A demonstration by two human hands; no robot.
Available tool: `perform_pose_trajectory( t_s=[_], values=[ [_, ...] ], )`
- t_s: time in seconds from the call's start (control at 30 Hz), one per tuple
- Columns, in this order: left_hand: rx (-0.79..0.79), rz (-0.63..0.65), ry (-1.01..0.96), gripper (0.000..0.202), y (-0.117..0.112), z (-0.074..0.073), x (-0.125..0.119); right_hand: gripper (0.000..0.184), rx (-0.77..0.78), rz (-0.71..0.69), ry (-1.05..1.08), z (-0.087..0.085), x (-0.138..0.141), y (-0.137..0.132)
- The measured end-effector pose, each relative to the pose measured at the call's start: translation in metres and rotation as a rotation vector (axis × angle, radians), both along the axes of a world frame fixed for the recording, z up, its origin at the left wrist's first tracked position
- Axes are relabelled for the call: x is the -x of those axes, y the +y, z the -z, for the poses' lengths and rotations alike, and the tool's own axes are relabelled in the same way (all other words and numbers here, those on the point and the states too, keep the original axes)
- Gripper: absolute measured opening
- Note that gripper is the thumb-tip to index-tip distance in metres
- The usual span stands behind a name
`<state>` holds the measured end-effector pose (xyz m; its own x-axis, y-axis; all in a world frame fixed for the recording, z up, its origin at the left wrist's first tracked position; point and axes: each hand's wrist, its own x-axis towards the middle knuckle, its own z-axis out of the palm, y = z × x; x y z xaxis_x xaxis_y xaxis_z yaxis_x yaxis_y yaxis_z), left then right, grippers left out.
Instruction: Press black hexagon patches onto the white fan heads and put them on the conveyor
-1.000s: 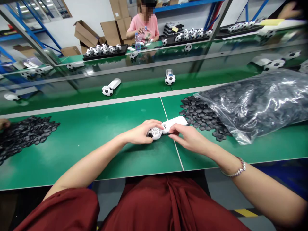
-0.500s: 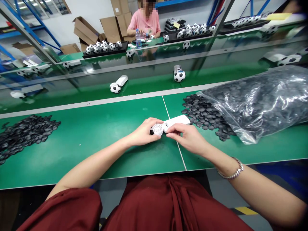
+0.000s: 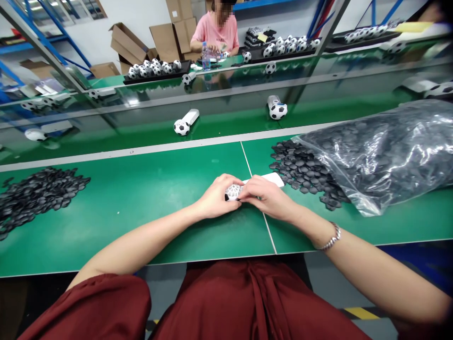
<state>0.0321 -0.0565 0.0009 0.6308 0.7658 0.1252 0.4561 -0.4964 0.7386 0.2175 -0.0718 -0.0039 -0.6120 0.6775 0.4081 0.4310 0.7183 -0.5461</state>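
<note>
A small white football-patterned ball (image 3: pixel 233 191) with open white ribbing on top and a black patch low on its left lies on the green tabletop. My left hand (image 3: pixel 216 198) is wrapped round its left side, thumb in front and fingers behind. From the right, my right hand (image 3: pixel 267 196) pinches with its fingertips against the ball's right edge; whatever is between them is too small and covered to make out. Behind that hand, a flat white handle (image 3: pixel 274 179) joined to the ball sticks out to the right, partly hidden.
Loose black patches (image 3: pixel 300 167) spill from a clear plastic bag (image 3: pixel 385 151) on the right. Another heap of patches (image 3: pixel 38 193) lies at far left. Beyond the table edge, football pieces with handles (image 3: pixel 181 126) sit on a green belt (image 3: pixel 226 120). A co-worker (image 3: pixel 217 33) sits opposite.
My right hand has moved left, from beside the ball to its right edge, and now covers more of the handle. The pieces on the belt have shifted right.
</note>
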Motion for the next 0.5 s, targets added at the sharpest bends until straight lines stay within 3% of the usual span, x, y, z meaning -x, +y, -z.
perform_pose_trajectory(
  t_s=[0.33, 0.5],
  values=[
    [-0.047, -0.023, 0.038, 0.034, -0.0005, 0.0024, -0.0033, 0.013, 0.243, 0.064, -0.010, -0.0033, 0.0009, 0.0096],
    [-0.008, -0.025, -0.034, 0.038, -0.0016, 0.0011, 0.0014, 0.011, 0.130, 0.142, -0.003, -0.0046, 0.0016, 0.0003]
  ],
)
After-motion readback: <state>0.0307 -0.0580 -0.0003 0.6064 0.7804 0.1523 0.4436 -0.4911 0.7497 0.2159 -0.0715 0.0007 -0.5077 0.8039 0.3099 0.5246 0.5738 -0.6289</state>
